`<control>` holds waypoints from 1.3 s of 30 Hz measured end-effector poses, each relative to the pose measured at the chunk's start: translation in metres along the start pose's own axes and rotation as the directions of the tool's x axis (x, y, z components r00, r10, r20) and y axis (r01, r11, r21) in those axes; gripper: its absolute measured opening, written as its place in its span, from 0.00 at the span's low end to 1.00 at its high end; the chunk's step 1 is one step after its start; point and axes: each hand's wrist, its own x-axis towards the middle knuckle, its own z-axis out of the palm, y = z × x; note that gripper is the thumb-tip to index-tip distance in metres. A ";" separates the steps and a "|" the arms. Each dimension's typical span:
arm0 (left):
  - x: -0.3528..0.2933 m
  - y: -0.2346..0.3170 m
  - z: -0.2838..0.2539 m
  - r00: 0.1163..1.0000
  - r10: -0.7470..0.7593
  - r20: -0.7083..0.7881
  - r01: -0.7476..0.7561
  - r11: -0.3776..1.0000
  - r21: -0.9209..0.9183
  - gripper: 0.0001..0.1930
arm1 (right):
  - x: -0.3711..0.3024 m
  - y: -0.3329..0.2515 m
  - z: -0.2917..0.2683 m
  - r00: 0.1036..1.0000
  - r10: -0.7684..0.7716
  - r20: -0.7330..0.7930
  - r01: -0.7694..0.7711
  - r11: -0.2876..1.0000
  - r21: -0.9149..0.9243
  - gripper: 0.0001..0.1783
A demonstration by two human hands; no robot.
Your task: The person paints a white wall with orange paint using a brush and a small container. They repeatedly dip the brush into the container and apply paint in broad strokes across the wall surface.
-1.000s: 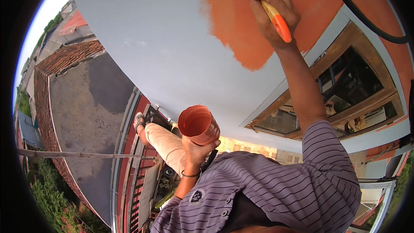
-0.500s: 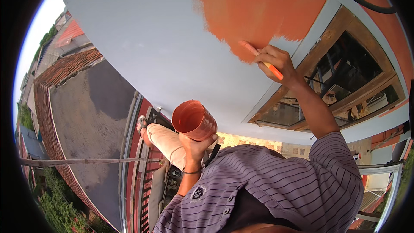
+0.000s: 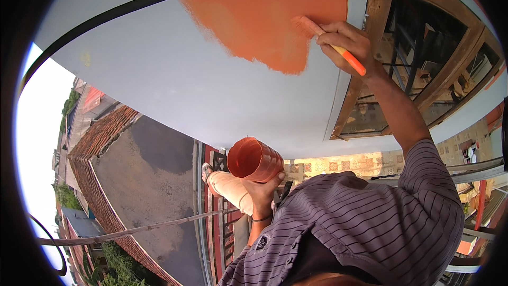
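My right hand [image 3: 346,46] is closed around a paintbrush [image 3: 346,59] with an orange-tipped yellow handle. Its paint-covered bristles touch the orange painted patch [image 3: 254,26] on the pale grey-white wall [image 3: 211,100], close to the window's left side. Lower down, my left hand [image 3: 260,190] grips a paint-stained, orange-red container [image 3: 271,167] from beneath and the side. The container's open mouth tilts toward me, its inside coated with the same colour. How much paint lies in the bottom I cannot make out.
A brown wooden window frame [image 3: 365,69] with dark glass stands right of the brush. A black cable [image 3: 137,4] crosses the upper left. Below left are a red railing [image 3: 214,243], a long pole [image 3: 132,231] and a neighbouring tiled roof [image 3: 114,127]. Patterned floor tiles [image 3: 338,165] show beneath the window.
The brush has moved up along the wall beside the window, and orange now covers more of the strip there. My view has shifted; the container stays in my left hand.
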 end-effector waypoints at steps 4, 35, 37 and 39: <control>-0.002 0.002 0.007 1.000 -0.004 -0.030 0.004 1.000 0.000 0.47 | 0.001 0.003 0.000 0.982 -0.027 -0.185 -0.014 0.975 -0.220 0.11; 0.011 0.009 0.014 0.996 0.092 0.017 -0.089 0.987 -0.135 0.37 | 0.035 -0.040 0.092 0.975 -0.212 0.069 0.203 0.972 0.118 0.10; 0.008 0.010 0.008 0.995 0.094 0.031 -0.089 0.989 -0.116 0.37 | 0.046 -0.044 0.093 0.974 -0.176 0.141 0.147 0.970 0.191 0.09; 0.007 0.007 0.003 0.996 0.080 0.027 -0.076 0.990 -0.121 0.36 | 0.095 -0.026 0.071 0.989 -0.075 0.129 0.057 0.989 0.135 0.09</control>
